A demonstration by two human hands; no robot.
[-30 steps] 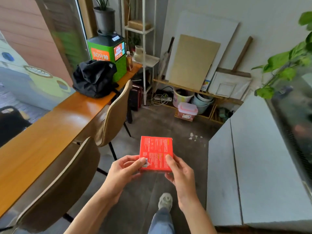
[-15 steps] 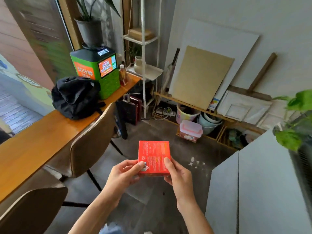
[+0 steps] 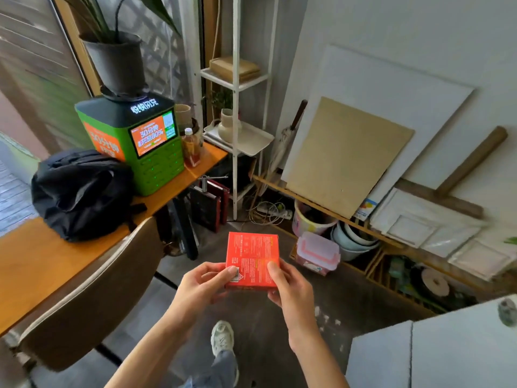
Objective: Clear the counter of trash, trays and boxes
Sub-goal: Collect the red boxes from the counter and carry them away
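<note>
Box (image 3: 252, 260) — red, flat, its near edge pinched in a two-hand grip, left hand (image 3: 201, 287) and right hand (image 3: 291, 292).

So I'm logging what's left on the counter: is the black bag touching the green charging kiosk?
Touching. In the head view the black bag bulges against the lower left side of the green charging kiosk on the wooden counter, with no gap visible.

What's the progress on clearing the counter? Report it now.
Done: nothing I can confirm. In hand: a red box, gripped by the left hand and right hand over the floor. Left on the wooden counter: a drink bottle beside the green charging kiosk; the black backpack isn't trash.
</note>
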